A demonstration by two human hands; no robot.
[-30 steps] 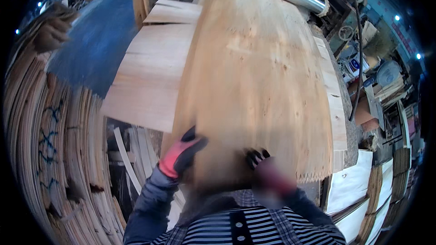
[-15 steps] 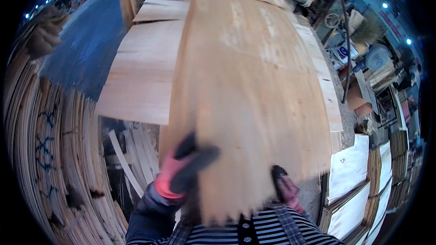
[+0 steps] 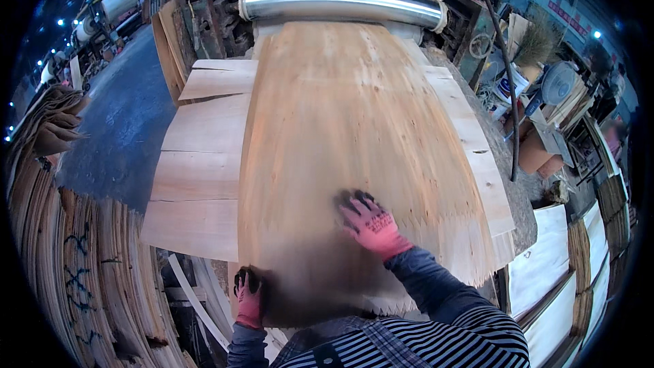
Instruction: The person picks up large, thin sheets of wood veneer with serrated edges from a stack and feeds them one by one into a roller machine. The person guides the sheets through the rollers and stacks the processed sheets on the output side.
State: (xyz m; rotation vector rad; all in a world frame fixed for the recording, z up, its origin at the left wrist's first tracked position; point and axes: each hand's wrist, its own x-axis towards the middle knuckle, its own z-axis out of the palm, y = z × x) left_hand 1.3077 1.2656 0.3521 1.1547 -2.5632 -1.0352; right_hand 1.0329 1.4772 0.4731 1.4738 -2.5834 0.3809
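A long tan wood veneer sheet (image 3: 354, 116) with a jagged near edge lies before me, its far end close to a shiny metal roller (image 3: 340, 1). My right hand (image 3: 371, 226), in a pink glove with black fingertips, rests on the sheet's near middle with its fingers spread. At the near left corner, my left hand (image 3: 249, 298) in a matching glove has its fingers curled at the sheet's edge. The sheet's near part is blurred and dark around the hands. Paler veneer sheets (image 3: 201, 163) show from beneath on the left and right.
Tall stacks of veneer (image 3: 95, 266) stand at the left beside a blue-grey floor (image 3: 126, 116). White-faced panel stacks (image 3: 541, 259) are at the right. Beyond them are a fan (image 3: 557, 83), a cardboard box (image 3: 533, 151) and a dark upright rod (image 3: 512, 88).
My right hand has moved forward and left, from the sheet's near right edge onto its middle. My left hand has come back to the near left corner. More of the roller shows now.
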